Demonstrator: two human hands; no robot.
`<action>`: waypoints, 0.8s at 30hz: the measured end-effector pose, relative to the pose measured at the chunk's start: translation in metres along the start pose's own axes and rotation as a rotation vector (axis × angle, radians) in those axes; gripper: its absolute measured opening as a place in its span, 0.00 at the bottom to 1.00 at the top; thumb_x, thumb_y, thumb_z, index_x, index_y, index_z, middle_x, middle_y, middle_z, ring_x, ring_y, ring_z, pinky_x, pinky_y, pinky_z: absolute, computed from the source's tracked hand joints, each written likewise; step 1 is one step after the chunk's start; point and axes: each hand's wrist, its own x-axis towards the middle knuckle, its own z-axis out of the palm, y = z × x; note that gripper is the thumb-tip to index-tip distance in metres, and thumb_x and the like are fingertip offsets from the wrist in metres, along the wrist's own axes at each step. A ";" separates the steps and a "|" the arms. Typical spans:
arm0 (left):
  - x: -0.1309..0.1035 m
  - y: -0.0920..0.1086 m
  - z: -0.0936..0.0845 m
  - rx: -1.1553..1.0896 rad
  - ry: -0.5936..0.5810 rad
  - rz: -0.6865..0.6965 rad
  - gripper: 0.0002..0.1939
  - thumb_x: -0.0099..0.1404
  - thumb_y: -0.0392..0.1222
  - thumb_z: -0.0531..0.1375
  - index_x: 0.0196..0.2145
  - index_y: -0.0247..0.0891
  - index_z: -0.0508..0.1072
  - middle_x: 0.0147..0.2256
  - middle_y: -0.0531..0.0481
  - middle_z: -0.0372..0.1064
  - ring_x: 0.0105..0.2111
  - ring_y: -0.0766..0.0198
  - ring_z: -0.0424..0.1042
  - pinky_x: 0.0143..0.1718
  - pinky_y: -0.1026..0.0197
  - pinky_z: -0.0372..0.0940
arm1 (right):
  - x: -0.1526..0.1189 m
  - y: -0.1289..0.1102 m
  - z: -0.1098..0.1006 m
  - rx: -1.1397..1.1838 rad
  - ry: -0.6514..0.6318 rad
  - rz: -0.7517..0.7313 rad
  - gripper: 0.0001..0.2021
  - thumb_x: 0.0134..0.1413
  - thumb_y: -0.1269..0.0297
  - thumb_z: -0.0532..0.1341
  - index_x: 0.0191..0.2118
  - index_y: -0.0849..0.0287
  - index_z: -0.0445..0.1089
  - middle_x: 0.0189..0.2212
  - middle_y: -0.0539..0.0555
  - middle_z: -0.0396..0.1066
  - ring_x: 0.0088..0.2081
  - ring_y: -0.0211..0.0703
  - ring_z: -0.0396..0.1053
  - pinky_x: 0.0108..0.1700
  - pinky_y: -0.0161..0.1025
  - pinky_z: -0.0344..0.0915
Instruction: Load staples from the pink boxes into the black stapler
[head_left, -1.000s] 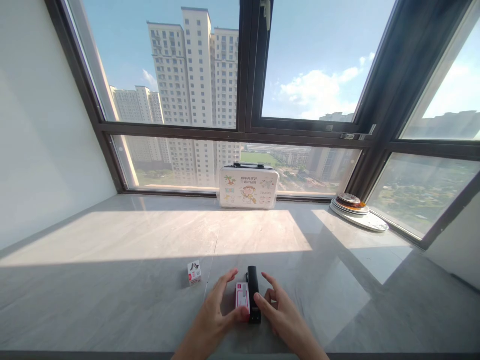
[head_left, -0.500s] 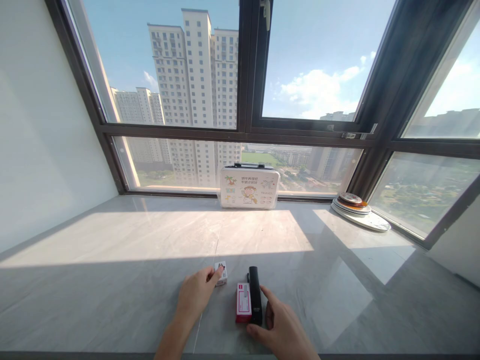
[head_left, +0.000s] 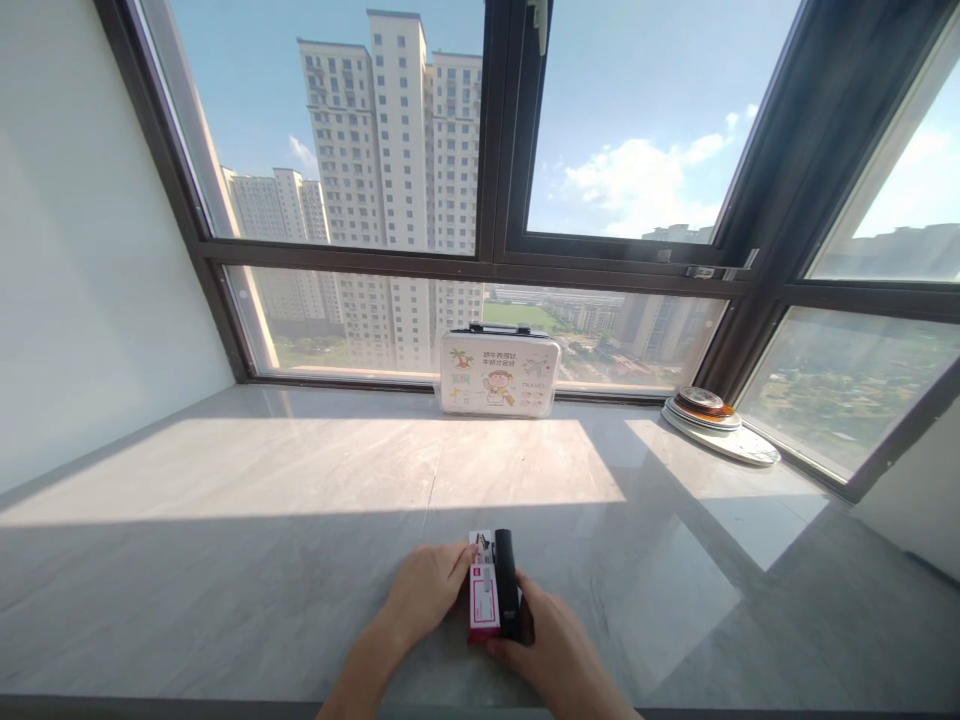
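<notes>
A black stapler (head_left: 508, 585) lies lengthwise on the grey stone sill. Against its left side sits a pink and white box (head_left: 484, 605). A smaller white box (head_left: 482, 545) with a dark picture on it is just beyond the pink one, also beside the stapler. My left hand (head_left: 431, 590) grips that small box from the left, thumb and fingers closed at its edge. Curled round the stapler's right side and near end is my right hand (head_left: 555, 640), its thumb by the near end of the pink box.
A white case (head_left: 500, 375) with cartoon prints and a black handle stands upright against the window. Stacked plates (head_left: 712, 425) sit in the far right corner. Dark window frames (head_left: 487, 265) bound the sill (head_left: 262, 600) at the back, a white wall on the left.
My left hand has carried the small white box rightward to the far end of the pink box, against the stapler. My right hand has drawn slightly closer round the stapler.
</notes>
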 end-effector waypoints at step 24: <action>0.128 0.170 0.111 -0.108 -0.212 0.239 0.33 0.75 0.56 0.41 0.38 0.36 0.80 0.39 0.36 0.79 0.42 0.50 0.76 0.45 0.52 0.64 | -0.031 0.127 -0.164 0.077 0.203 0.191 0.24 0.35 0.52 0.73 0.40 0.59 0.80 0.28 0.56 0.75 0.31 0.52 0.70 0.35 0.43 0.66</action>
